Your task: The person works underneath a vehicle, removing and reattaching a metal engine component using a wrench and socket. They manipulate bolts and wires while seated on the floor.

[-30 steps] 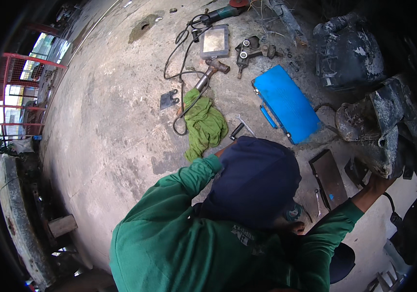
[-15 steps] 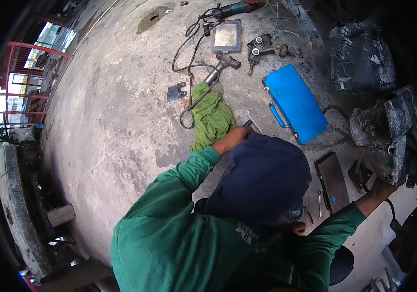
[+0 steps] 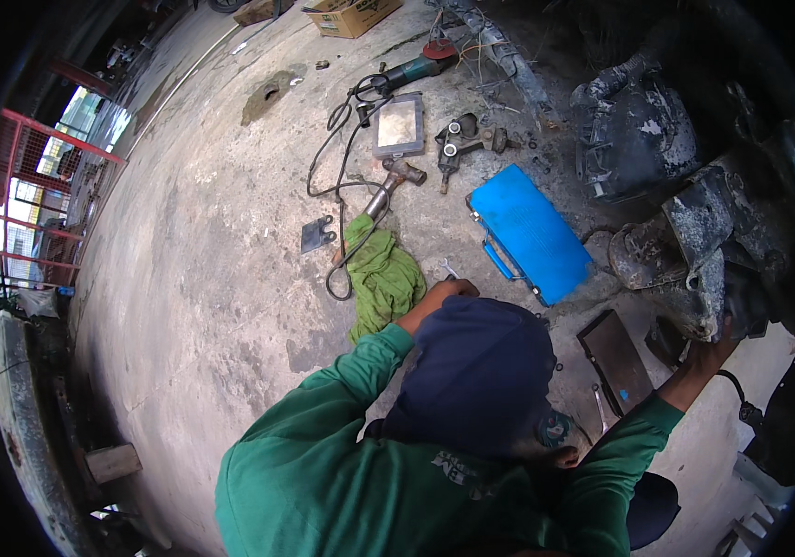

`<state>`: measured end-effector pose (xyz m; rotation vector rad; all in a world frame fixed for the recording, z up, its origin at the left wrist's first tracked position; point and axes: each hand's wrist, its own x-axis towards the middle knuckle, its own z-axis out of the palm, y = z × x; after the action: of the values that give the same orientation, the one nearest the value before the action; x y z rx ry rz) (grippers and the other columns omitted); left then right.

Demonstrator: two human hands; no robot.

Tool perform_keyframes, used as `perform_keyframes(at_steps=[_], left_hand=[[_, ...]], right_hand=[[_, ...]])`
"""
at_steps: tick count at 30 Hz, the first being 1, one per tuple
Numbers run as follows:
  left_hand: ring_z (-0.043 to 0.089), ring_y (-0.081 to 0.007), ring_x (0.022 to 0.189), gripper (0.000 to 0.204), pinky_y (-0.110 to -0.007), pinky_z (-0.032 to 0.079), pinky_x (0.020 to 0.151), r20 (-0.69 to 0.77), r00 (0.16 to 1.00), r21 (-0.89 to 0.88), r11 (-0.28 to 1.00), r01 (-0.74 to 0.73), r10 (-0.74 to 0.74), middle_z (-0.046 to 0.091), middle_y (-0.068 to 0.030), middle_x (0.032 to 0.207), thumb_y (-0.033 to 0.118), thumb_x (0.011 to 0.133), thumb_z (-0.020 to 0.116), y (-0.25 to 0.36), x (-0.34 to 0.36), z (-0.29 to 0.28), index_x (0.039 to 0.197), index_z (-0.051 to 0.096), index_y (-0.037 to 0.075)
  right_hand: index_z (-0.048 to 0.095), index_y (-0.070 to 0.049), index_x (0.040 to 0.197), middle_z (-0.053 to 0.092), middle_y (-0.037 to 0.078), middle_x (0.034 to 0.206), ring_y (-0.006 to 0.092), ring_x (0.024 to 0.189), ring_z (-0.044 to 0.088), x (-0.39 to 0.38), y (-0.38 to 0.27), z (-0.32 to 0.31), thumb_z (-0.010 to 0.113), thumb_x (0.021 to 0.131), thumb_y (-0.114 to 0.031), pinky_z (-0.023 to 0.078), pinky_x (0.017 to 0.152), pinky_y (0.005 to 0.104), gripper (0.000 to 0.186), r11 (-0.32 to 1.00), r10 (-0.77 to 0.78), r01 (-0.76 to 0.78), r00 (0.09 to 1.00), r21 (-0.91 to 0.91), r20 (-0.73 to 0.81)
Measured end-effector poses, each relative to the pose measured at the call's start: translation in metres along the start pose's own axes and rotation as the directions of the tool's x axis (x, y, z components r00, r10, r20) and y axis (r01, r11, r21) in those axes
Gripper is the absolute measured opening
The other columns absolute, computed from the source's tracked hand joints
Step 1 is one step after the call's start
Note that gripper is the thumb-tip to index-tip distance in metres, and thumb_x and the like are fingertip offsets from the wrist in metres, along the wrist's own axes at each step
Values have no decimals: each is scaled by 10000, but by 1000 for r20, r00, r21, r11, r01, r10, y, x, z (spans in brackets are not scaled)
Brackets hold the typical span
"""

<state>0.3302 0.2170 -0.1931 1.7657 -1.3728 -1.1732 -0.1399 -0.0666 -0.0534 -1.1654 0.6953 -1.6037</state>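
Neither of my own hands is in the picture. Below me a person in a green long-sleeved shirt (image 3: 369,483) and a dark blue cap (image 3: 481,362) bends over the concrete floor. That person's left hand (image 3: 453,290) is beside a small wrench (image 3: 449,268); the cap hides part of it, so its grip is unclear. Their right hand (image 3: 715,349) reaches up to a dirty metal vehicle part (image 3: 711,288), its fingers mostly hidden. Between the arms lie a dark flat case (image 3: 615,357) and another wrench (image 3: 598,405).
A blue case (image 3: 532,232), a green cloth (image 3: 381,274), a hammer (image 3: 393,190), a clear plastic box (image 3: 399,125), a corded angle grinder (image 3: 416,70) and a jointed metal part (image 3: 467,144) lie ahead. A cardboard box (image 3: 355,17) stands farther off. Red railing (image 3: 40,241) is at far left.
My view has tilted up and right, bringing the cardboard box in. The person's right hand has shifted slightly against the metal part; the tools on the floor lie where they were.
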Motion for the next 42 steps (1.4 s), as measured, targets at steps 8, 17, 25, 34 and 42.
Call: perform_keyframes(at_steps=[8, 17, 25, 34, 42], left_hand=[[651, -154, 845, 343, -326, 531, 733, -138, 987, -288, 957, 36, -79, 704, -83, 983, 171, 947, 731, 83, 40, -4, 1230, 645, -2], [646, -144, 947, 316, -297, 523, 870, 227, 953, -285, 949, -131, 200, 713, -104, 1066, 103, 907, 722, 245, 39, -51, 1179, 655, -45], [664, -254, 949, 432, -356, 526, 866, 561, 652, -102, 825, -556, 510, 693, -165, 1075, 239, 780, 810, 373, -6, -46, 1082, 702, -50], [638, -353, 1128, 407, -417, 503, 964, 854, 315, -98, 722, -685, 415, 675, -175, 1169, 258, 854, 790, 397, 17, 24, 1144, 679, -4], [657, -343, 1091, 344, -412, 513, 930, 870, 183, -208, 677, -706, 458, 701, -159, 1145, 256, 806, 827, 393, 28, 35, 1014, 715, 6]], right_hand=[[507, -4, 1407, 615, 85, 1332, 232, 1226, 583, -5, -22, 62, 801, 790, -59, 398, 1101, 373, 686, 990, -8, 14, 999, 140, -49], [495, 37, 1313, 643, 121, 1174, 219, 1072, 635, -7, -39, 59, 875, 699, -111, 506, 965, 347, 738, 997, -32, 42, 992, 72, -126], [528, 34, 1299, 658, 130, 1165, 222, 1078, 633, -18, -44, 54, 923, 615, -169, 502, 962, 355, 815, 998, -26, 15, 983, -56, -183], [518, 21, 1336, 646, 99, 1191, 210, 1113, 614, -44, -90, 40, 926, 553, -170, 462, 1016, 343, 904, 995, -55, 63, 993, 75, -109], [353, 48, 1502, 545, 136, 1400, 272, 1308, 529, -94, -111, -19, 970, 451, -231, 383, 1133, 368, 1251, 977, -31, 54, 993, 205, -115]])
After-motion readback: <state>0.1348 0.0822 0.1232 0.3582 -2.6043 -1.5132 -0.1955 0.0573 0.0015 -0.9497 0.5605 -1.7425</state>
